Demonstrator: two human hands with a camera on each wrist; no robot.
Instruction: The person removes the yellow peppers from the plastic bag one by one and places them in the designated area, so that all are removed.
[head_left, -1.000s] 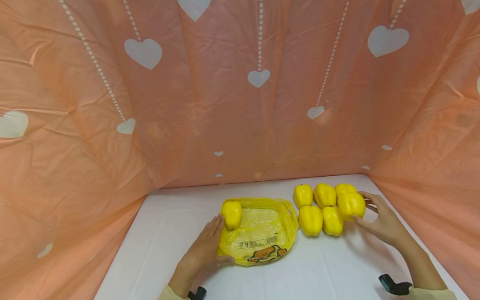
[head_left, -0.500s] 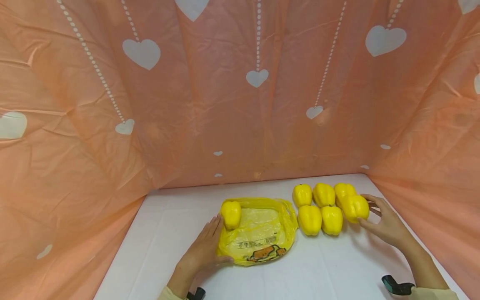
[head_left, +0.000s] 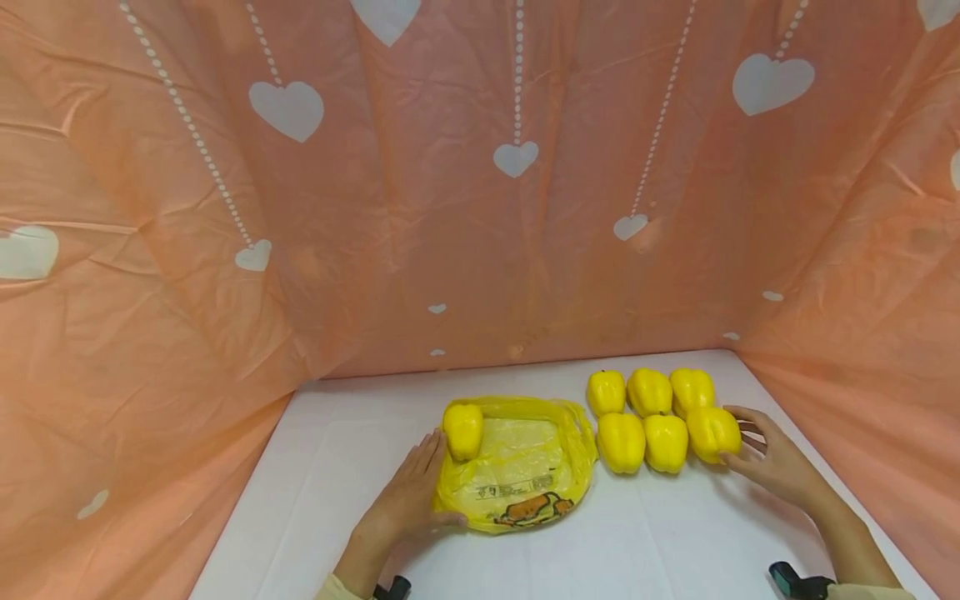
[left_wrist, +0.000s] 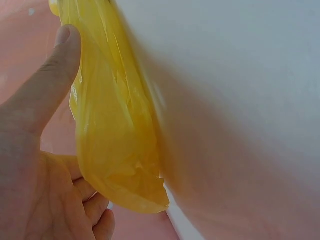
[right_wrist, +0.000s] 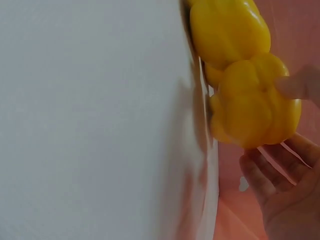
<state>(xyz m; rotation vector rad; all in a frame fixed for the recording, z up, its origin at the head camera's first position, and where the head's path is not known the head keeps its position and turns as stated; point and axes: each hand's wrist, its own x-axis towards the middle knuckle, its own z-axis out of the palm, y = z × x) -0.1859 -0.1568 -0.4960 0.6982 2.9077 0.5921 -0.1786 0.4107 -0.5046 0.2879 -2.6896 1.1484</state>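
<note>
My right hand grips a yellow bell pepper between thumb and fingers. The pepper stands at the right end of the near row, close to the white table. In the right wrist view the same pepper shows its lobed end, with the thumb on one side. On the left, my left hand rests against the side of a yellow plastic bag, fingers straight and thumb spread along its near edge. The left wrist view shows the bag's wall between thumb and fingers. One bell pepper is in the bag's far left corner.
Several more bell peppers stand in two rows right of the bag, on the white tabletop. An orange sheet with white hearts hangs behind and at both sides. A dark wrist device sits at the right sleeve.
My right hand has moved the bell pepper toward the near right and down, from overlapping the far row to the end of the near row. The left hand and bag have stayed still.
</note>
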